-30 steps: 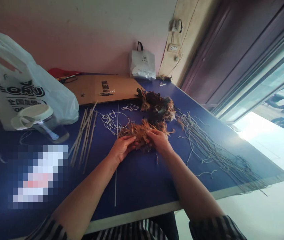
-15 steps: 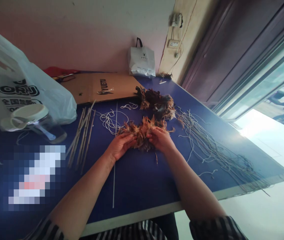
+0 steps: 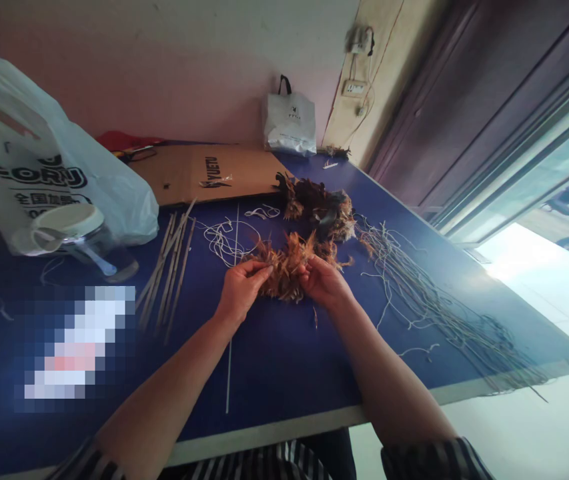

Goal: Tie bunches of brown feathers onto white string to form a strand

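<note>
A fluffy clump of orange-brown feathers (image 3: 287, 270) lies on the blue table in front of me, between my two hands. At its left side, my left hand (image 3: 241, 287) pinches the feathers with thumb and forefinger. My right hand (image 3: 325, 281) closes its fingertips on the opposite side, its other fingers curled. Behind the clump sits a darker pile of feathers (image 3: 319, 207). White string (image 3: 224, 240) is looped loosely to the left, and a thin white stick (image 3: 229, 373) runs along the table below my left hand.
Several thin wooden sticks (image 3: 167, 273) lie at left, near a clear lidded jar (image 3: 71, 223) and a white plastic bag (image 3: 54, 160). Long cords (image 3: 414, 287) spread rightward to the table edge. At the back are flat cardboard (image 3: 179, 173) and a silver bag (image 3: 290, 123).
My left hand has shifted slightly right and its fingers have drawn into a tighter pinch. The feathers between my hands have turned a little. The whole view has shifted slightly.
</note>
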The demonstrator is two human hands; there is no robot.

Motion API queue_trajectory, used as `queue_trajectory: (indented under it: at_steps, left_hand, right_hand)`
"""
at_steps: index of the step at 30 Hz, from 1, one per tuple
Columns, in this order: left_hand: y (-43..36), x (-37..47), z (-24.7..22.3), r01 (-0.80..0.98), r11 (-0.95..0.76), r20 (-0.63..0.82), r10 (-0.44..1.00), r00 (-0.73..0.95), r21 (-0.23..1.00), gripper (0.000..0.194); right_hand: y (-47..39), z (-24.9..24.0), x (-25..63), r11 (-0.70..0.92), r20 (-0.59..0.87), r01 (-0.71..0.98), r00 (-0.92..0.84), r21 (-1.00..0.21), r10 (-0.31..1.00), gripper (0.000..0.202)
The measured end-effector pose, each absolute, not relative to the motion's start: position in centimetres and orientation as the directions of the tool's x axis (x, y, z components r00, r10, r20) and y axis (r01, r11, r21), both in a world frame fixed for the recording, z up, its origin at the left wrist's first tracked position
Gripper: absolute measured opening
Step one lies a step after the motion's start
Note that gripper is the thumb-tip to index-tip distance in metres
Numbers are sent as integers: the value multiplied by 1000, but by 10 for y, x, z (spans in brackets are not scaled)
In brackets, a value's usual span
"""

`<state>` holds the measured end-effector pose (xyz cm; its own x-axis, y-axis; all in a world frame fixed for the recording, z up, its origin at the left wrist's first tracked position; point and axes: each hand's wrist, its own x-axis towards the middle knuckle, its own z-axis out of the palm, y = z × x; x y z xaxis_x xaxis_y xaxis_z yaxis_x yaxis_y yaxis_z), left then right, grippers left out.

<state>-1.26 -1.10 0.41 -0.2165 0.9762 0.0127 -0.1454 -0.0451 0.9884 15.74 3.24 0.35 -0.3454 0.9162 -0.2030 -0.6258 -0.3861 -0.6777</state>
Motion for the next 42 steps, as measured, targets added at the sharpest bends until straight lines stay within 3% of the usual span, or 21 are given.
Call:
queue_trajectory:
  at_steps: [4, 9, 15, 28, 35, 42]
  left_hand:
    - [-14, -6, 5, -359, 108, -118, 993, -5, 927, 22]
    - [-16, -6, 7, -413, 223, -169, 972, 164, 883, 28]
    - [-15, -9, 7, -420, 315, -276, 949, 154, 851, 25]
    - [-13, -12, 5, -361, 384, -341, 923, 178, 850, 23]
    - [-10, -16, 1, -343, 365, -300, 926, 229, 866, 20]
    - [-10, -17, 1, -163, 285, -256, 950, 180, 945, 16]
  right_hand:
    - [29, 3, 152, -472, -238, -613, -427, -634, 873, 6]
    - [25, 2, 146, -458, -221, -570, -437, -683, 872, 6]
    - [23, 2, 145, -385, -189, -509, -395, -770, 899, 13]
    - [20, 3, 143, -278, -162, -324, -340, -905, 926, 27]
    - [20, 3, 144, -277, -164, -347, -320, -896, 933, 28]
    - [20, 1, 144, -289, -174, -335, -332, -897, 927, 26]
